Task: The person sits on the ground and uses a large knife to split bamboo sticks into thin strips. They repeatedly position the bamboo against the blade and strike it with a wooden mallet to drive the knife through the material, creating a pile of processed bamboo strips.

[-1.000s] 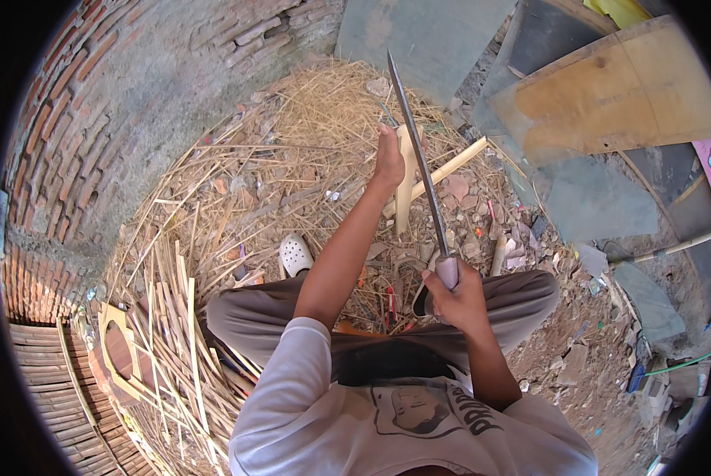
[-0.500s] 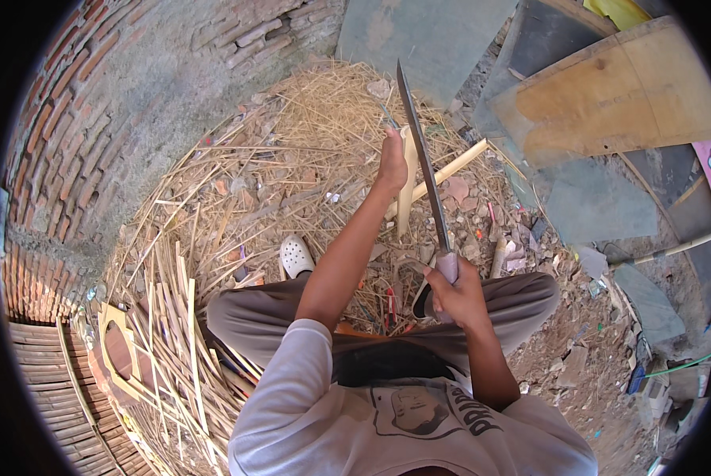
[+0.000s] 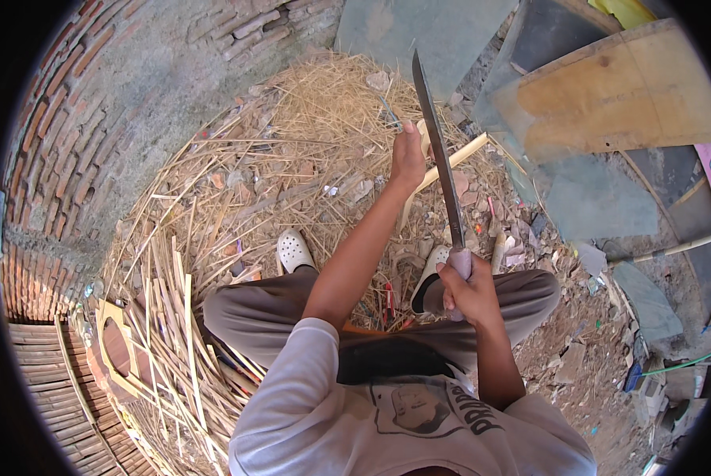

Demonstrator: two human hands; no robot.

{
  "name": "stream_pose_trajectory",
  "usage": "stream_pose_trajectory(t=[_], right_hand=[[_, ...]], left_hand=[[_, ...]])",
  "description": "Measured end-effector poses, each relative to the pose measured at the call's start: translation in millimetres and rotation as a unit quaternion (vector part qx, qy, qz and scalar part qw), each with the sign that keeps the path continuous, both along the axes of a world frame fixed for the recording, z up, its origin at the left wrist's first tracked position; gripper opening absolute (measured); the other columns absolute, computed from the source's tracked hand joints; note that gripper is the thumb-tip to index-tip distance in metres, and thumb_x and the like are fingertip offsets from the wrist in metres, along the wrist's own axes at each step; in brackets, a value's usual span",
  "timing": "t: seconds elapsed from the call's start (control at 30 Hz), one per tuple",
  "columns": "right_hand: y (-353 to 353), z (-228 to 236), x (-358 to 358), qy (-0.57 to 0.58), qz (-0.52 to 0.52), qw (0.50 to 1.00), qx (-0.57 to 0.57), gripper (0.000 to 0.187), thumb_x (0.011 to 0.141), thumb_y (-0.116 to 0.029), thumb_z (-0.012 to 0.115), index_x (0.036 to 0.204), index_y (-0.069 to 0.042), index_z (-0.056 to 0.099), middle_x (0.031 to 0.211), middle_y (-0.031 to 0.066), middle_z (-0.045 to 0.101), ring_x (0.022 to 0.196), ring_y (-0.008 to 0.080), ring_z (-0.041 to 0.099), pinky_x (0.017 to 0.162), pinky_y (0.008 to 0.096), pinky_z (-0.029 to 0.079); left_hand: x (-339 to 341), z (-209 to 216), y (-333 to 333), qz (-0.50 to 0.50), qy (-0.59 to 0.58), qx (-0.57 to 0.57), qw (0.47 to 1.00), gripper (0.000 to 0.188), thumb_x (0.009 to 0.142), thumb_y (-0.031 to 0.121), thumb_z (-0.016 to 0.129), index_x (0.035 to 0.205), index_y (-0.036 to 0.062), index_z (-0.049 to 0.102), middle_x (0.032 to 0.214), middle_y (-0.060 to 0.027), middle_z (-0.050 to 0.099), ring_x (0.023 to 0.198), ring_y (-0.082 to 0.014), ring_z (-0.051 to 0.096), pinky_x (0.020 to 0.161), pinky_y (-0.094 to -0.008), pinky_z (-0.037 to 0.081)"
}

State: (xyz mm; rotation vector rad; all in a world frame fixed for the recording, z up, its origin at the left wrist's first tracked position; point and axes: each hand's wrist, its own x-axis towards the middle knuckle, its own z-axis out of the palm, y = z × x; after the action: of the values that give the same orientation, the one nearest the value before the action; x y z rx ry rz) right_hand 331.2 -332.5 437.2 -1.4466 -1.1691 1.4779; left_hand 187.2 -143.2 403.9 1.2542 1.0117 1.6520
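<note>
My right hand [image 3: 473,295] is wrapped round the handle of a machete [image 3: 441,155], its long dark blade pointing up and away from me, tip leaning slightly left. Farther out, my left hand [image 3: 408,159] grips a pale split bamboo strip [image 3: 425,136]. Most of that strip is hidden behind the hand and wrist; its upper end shows just left of the blade. Whether blade and strip touch, I cannot tell. A second bamboo length [image 3: 468,151] slants behind the blade, to the right of my left hand.
Bamboo strips [image 3: 189,349] are heaped by my left knee. Dry shavings [image 3: 323,95] and rubble cover the ground ahead. A brick wall [image 3: 78,119] rises at left. Flat sheets and boards [image 3: 609,95] lie at right. White clogs [image 3: 294,250] are on my feet.
Both hands have shifted a little to the right, the machete along with my right hand. My left hand now covers more of the bamboo strip.
</note>
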Motion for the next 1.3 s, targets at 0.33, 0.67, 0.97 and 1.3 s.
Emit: stream_pose_trajectory(t=[0.33,0.67,0.97,1.3], right_hand=[[-3.6,23.9,-7.5,-0.039,-0.033,0.997,0.057,0.016,0.086,-0.011,0.067,0.081,-0.001,0.054,0.055,-0.0003,0.051,0.043,0.0072,0.046,0.041,0.0265,0.037],[19.3,-41.2,1.4,-0.151,0.02,0.986,0.071,0.015,0.081,-0.012,0.064,0.078,-0.001,0.054,0.058,0.0029,0.053,0.05,0.0106,0.049,0.048,0.0295,0.042],[13.8,-48.2,5.5,-0.089,0.021,0.994,0.053,0.013,0.084,-0.002,0.06,0.08,-0.002,0.048,0.051,0.0023,0.049,0.038,0.0104,0.048,0.035,0.0286,0.036],[12.9,-50.2,-1.3,-0.095,0.017,0.99,0.102,0.016,0.084,-0.005,0.064,0.081,-0.002,0.049,0.055,0.0011,0.05,0.039,0.0089,0.047,0.036,0.0279,0.036]], left_hand=[[-1.2,-9.4,8.5,-0.002,-0.038,0.004,0.999,0.077,0.099,0.063,0.019,0.077,0.0004,0.058,0.063,-0.0044,0.054,0.06,-0.0139,0.052,0.06,-0.0301,0.043],[-6.6,-61.3,37.4,0.013,0.069,-0.026,0.997,0.077,0.099,0.062,0.011,0.085,0.0025,0.058,0.064,-0.0042,0.056,0.06,-0.0141,0.055,0.058,-0.0293,0.046],[-32.9,10.8,27.8,0.078,0.036,0.1,0.991,0.082,0.094,0.071,0.014,0.123,0.0024,0.049,0.101,-0.0137,0.063,0.09,-0.0221,0.063,0.081,-0.0336,0.05],[-55.5,77.8,3.6,0.09,0.071,0.074,0.991,0.083,0.096,0.068,0.016,0.118,-0.0026,0.054,0.109,-0.0169,0.064,0.1,-0.0226,0.062,0.088,-0.0361,0.047]])
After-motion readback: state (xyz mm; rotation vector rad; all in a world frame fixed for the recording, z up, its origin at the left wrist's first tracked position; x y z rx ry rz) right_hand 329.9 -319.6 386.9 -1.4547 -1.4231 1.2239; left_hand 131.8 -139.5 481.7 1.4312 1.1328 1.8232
